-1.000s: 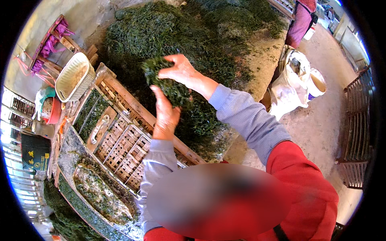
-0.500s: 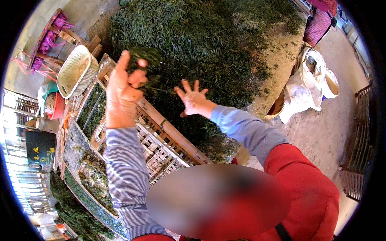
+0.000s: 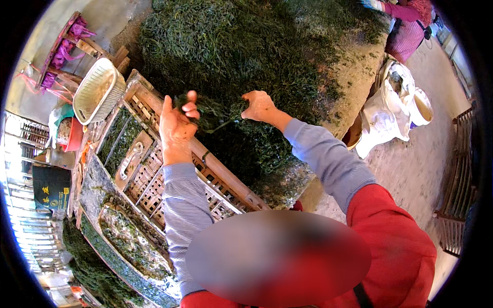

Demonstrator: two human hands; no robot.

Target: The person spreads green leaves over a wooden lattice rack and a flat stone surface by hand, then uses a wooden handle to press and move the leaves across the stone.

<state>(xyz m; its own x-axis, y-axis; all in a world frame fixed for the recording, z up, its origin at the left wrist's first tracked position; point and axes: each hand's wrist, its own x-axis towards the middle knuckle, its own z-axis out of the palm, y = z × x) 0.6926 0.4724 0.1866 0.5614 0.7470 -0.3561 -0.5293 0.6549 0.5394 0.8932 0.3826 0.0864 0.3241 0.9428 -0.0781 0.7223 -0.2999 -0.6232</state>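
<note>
A broad heap of dark green, stringy seaweed [image 3: 231,46] covers the stone slab [image 3: 359,66]. Over its near side, my left hand [image 3: 177,128] has its palm turned up and fingers curled around a loose tuft of the strands [image 3: 208,113]; one finger sticks out. To its right, my right hand [image 3: 261,108] is closed, thumb and fingers pinched together at the tuft's right end. A thin, pale strand stretches between the two hands. What lies inside the right pinch is mostly hidden.
A slatted wooden rack [image 3: 154,179] lies left of the heap, beside a pale plastic basket [image 3: 98,92] and a red bucket [image 3: 73,136]. At right stand a white sack [image 3: 387,110] and a pail [image 3: 423,108]. Another person's gloved hand [image 3: 372,4] is at the top right.
My left hand has come down and right, its fingers curling more. The right hand has gone from spread fingers to a pinch and moved slightly right. A co-worker's glove has appeared.
</note>
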